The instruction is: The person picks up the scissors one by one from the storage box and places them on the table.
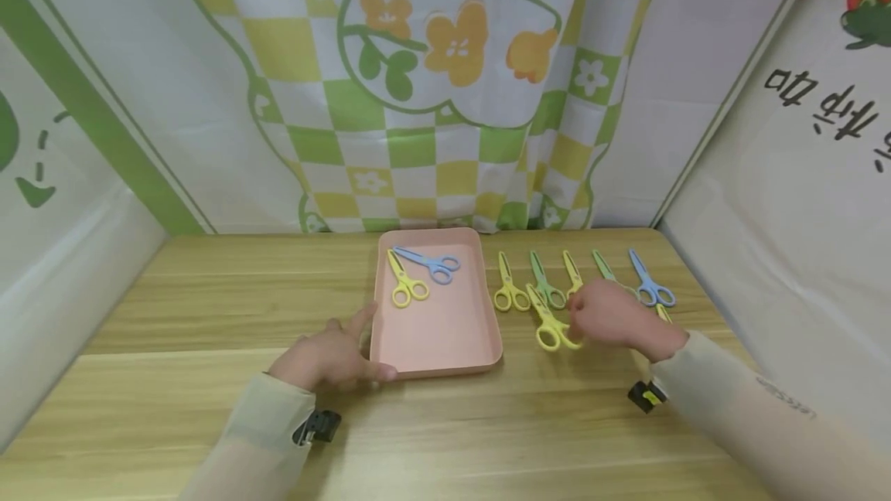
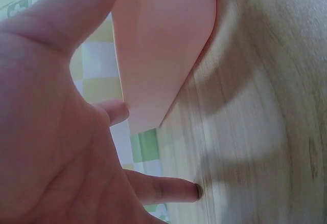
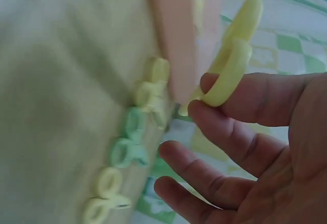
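My left hand (image 1: 326,358) touches the near left corner of a pink tray (image 1: 438,339), fingers spread and mostly straight along its outer side. The tray holds yellow scissors (image 1: 402,281) and blue scissors (image 1: 431,260). Right of it, my right hand (image 1: 612,315) pinches another pair of yellow scissors (image 1: 546,323) by one handle loop, lifted off the table. In the right wrist view, thumb and forefinger meet at the yellow loop (image 3: 232,78) while the other fingers stay apart from it.
Beyond my right hand runs a row with yellow scissors (image 1: 507,284), green scissors (image 1: 541,277) and blue scissors (image 1: 649,281) at its right end. A yellow piece (image 1: 664,314) shows beside my right wrist. A checked curtain (image 1: 418,145) hangs behind the wooden table (image 1: 209,308).
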